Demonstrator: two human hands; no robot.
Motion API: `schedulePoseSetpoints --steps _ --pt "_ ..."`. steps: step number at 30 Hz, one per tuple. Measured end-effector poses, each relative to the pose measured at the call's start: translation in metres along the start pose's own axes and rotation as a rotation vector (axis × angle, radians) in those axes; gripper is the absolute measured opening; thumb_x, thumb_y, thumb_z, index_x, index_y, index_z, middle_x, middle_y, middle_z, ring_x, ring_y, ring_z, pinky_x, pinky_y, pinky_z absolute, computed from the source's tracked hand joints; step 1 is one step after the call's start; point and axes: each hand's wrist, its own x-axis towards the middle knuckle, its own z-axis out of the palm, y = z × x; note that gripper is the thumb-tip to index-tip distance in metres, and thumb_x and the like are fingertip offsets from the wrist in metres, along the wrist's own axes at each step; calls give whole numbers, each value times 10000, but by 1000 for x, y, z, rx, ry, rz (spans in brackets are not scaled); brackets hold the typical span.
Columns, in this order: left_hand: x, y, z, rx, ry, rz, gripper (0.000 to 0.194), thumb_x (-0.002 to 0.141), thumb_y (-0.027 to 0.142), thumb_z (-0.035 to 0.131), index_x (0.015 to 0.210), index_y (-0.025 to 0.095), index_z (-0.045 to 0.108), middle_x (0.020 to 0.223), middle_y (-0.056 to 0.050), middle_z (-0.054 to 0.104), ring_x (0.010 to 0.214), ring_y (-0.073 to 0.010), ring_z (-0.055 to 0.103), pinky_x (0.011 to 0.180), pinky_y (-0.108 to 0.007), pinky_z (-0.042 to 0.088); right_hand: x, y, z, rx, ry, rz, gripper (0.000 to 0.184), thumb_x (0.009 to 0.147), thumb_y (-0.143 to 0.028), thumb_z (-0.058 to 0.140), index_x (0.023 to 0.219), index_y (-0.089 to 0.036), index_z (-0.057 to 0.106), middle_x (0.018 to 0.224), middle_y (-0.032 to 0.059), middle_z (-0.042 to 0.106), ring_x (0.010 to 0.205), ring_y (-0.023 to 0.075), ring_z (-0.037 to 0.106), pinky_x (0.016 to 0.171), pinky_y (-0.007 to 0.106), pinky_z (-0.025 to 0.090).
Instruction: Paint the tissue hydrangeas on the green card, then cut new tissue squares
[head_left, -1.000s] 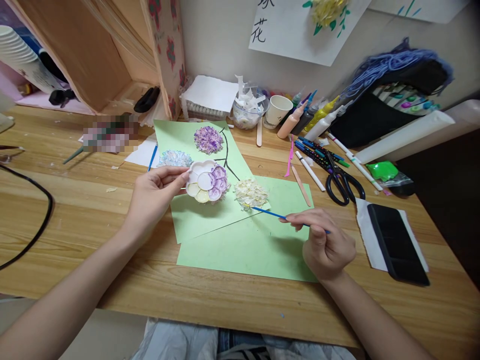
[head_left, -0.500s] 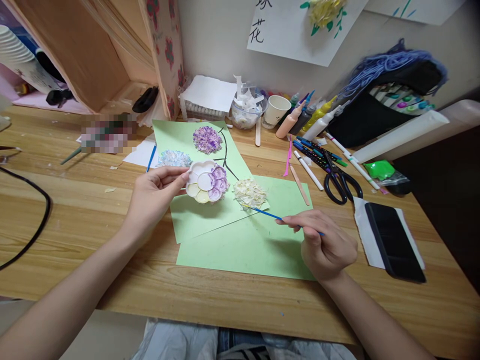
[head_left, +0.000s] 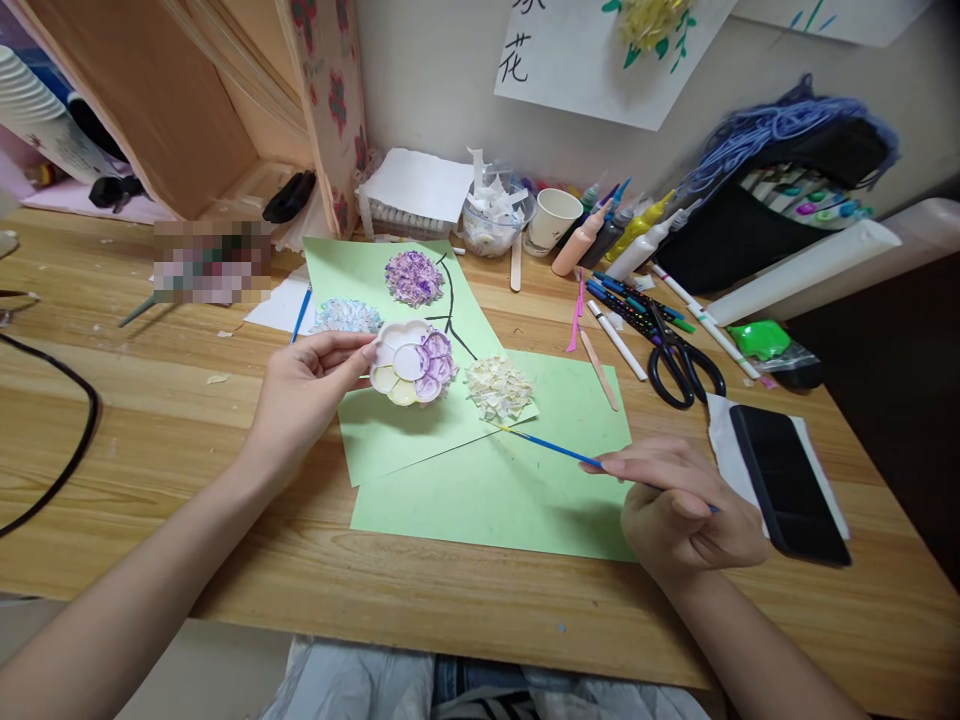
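Observation:
My left hand [head_left: 319, 385] is closed on the rim of a white flower-shaped paint palette [head_left: 409, 362], tilted so its wells of purple and yellow paint show. My right hand [head_left: 694, 510] pinches a thin blue paintbrush [head_left: 559, 447]; its yellow-tinted tip lies just below a cream paper-shred flower [head_left: 500, 388]. Whether the tip touches the paper cannot be made out. That flower rests on light green paper [head_left: 420, 445], where black branch lines are drawn. A purple flower [head_left: 414, 278] and a pale blue flower [head_left: 348, 316], partly hidden by the palette and hand, sit further back.
Black scissors [head_left: 679, 365], pens and a wooden stick [head_left: 598, 370] lie to the right, near a phone [head_left: 789, 483]. Along the back stand a tub of paper scraps [head_left: 495, 215], a paper cup [head_left: 553, 222] and paint bottles [head_left: 581, 243]. A black cable [head_left: 90, 420] curves at left.
My right hand has moved right and slightly down, drawing the brush tip off the cream flower to its lower edge. The left hand and palette have barely moved.

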Motion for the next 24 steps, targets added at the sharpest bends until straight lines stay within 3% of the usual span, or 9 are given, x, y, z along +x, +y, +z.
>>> schedulePoseSetpoints --steps 4,9,17,21,24 --pt "-1 0 0 6 -9 -2 294 686 389 726 900 188 712 890 -53 734 858 -213 685 758 -305 588 7 -5 8 -68 30 -194 308 906 -406 458 826 -253 713 601 45 693 540 204 637 466 346 479" --pt "-1 0 0 11 -7 -7 296 680 401 727 892 196 713 876 -52 734 850 -214 686 755 -306 588 11 -5 13 -132 30 -281 301 918 -378 448 846 -238 705 611 20 699 545 176 639 471 315 487" --pt "-1 0 1 15 -4 -6 323 672 416 728 897 185 711 864 -56 733 851 -223 687 753 -319 589 13 -5 12 -150 -80 -398 232 918 -305 467 939 -221 682 638 21 717 548 171 632 465 309 469" --pt "-1 0 1 9 -8 1 319 676 413 726 898 183 712 865 -54 732 853 -218 687 749 -313 590 15 -8 13 -112 -93 -389 230 921 -282 468 965 -197 676 645 26 719 550 160 622 466 295 469" --pt "-1 0 0 0 -16 1 302 678 406 729 891 193 714 862 -49 732 856 -215 686 751 -304 590 10 -7 9 -85 -53 -255 253 909 -351 484 892 -216 697 632 23 715 543 162 627 467 298 473"
